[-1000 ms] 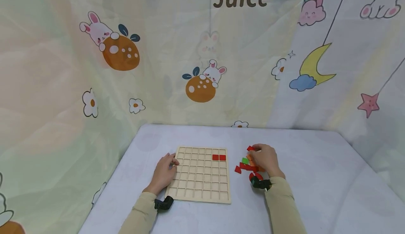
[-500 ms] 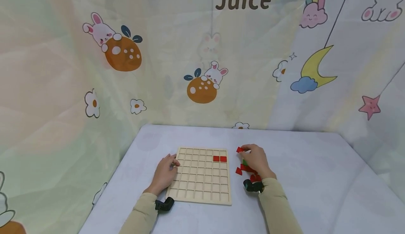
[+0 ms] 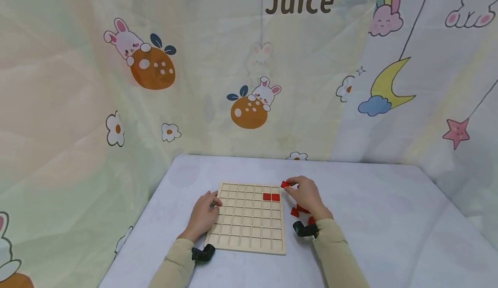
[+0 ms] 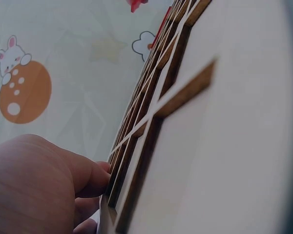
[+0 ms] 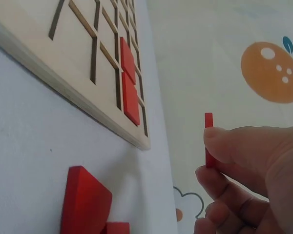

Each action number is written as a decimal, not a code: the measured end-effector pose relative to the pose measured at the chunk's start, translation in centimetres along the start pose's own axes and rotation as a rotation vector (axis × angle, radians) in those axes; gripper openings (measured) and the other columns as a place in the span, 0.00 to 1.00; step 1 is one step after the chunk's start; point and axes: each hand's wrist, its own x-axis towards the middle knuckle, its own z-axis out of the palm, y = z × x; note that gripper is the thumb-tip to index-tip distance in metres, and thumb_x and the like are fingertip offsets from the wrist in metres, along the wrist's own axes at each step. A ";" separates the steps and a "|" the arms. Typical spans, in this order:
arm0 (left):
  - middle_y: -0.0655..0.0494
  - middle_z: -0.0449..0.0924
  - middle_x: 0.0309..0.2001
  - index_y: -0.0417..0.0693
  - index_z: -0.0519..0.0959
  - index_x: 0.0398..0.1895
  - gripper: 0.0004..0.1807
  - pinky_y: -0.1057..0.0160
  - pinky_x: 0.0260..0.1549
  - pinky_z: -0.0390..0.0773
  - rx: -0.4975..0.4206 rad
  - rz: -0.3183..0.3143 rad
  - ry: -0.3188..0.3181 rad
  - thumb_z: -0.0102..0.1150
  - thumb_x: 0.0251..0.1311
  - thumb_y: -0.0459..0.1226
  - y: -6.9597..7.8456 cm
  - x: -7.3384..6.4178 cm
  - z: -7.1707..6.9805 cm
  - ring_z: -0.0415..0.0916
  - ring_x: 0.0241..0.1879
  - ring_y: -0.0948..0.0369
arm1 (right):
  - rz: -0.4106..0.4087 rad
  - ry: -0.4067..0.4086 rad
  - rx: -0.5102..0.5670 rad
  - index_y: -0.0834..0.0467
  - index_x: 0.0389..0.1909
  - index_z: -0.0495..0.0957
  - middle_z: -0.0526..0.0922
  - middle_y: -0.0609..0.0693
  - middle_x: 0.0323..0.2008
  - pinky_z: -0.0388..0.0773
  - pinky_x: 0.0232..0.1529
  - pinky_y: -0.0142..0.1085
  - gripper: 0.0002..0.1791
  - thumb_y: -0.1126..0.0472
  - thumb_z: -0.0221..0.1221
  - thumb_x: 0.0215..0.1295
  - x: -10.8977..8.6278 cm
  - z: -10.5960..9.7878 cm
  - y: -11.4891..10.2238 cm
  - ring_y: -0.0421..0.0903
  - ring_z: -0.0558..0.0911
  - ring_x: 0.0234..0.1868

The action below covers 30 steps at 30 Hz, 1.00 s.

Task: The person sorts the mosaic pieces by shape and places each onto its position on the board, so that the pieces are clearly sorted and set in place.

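Note:
A pale wooden grid board [image 3: 249, 229] lies on the table, with two red square tiles [image 3: 271, 197] side by side in cells near its far right corner. My left hand [image 3: 203, 214] is at the board's left edge, where its bent fingers hold the rim; the left wrist view shows fingertips [image 4: 100, 179] right at the edge. My right hand [image 3: 307, 194] pinches a red tile [image 3: 285, 184] between thumb and fingers, just beyond the board's far right corner. From the right wrist view, that tile [image 5: 208, 141] is seen edge-on, raised in front of the wall cloth.
Right of the board lie loose red pieces [image 3: 294, 212], partly hidden under my right hand and wrist. A dark wrist camera [image 3: 305, 228] hangs low beside them. The white table [image 3: 373, 219] extends to the right, and a printed cloth [image 3: 206, 63] rises behind it.
My right hand has moved left from over the loose pieces towards the board, carrying the red tile. The left hand stays at the board's edge.

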 end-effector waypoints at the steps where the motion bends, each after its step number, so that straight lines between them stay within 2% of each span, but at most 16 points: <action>1: 0.42 0.69 0.66 0.51 0.77 0.31 0.08 0.48 0.74 0.47 0.001 0.000 0.002 0.53 0.60 0.28 0.0 0.0 0.0 0.54 0.72 0.43 | -0.007 -0.005 0.004 0.58 0.51 0.82 0.83 0.53 0.48 0.81 0.49 0.48 0.17 0.57 0.64 0.62 0.0 0.1 -0.1 0.55 0.78 0.49; 8: 0.43 0.70 0.66 0.51 0.77 0.32 0.08 0.48 0.74 0.47 0.011 0.005 0.011 0.53 0.60 0.28 -0.2 -0.1 0.0 0.54 0.72 0.43 | -0.009 -0.050 -0.005 0.57 0.50 0.83 0.83 0.52 0.48 0.81 0.49 0.47 0.17 0.56 0.65 0.61 0.1 0.8 -1.0 0.52 0.77 0.48; 16: 0.42 0.70 0.66 0.52 0.77 0.32 0.08 0.48 0.74 0.48 0.000 0.012 0.011 0.53 0.60 0.29 -0.1 0.0 -0.2 0.55 0.72 0.44 | -0.026 -0.047 0.032 0.56 0.50 0.83 0.83 0.51 0.48 0.80 0.50 0.48 0.16 0.58 0.65 0.61 0.4 1.0 -1.7 0.53 0.78 0.48; 22: 0.42 0.70 0.66 0.52 0.78 0.32 0.08 0.47 0.74 0.49 -0.010 0.017 0.008 0.54 0.60 0.28 -0.2 -0.1 -0.1 0.55 0.72 0.43 | -0.044 -0.086 0.037 0.57 0.50 0.83 0.83 0.52 0.49 0.80 0.50 0.48 0.16 0.58 0.66 0.61 0.7 1.6 -2.6 0.54 0.78 0.49; 30: 0.42 0.70 0.66 0.52 0.78 0.32 0.08 0.47 0.74 0.49 -0.010 0.020 0.008 0.54 0.59 0.28 -0.2 -0.1 0.0 0.55 0.72 0.43 | -0.052 -0.102 0.042 0.56 0.50 0.83 0.83 0.51 0.48 0.81 0.50 0.45 0.16 0.59 0.66 0.61 1.1 2.2 -3.4 0.51 0.78 0.47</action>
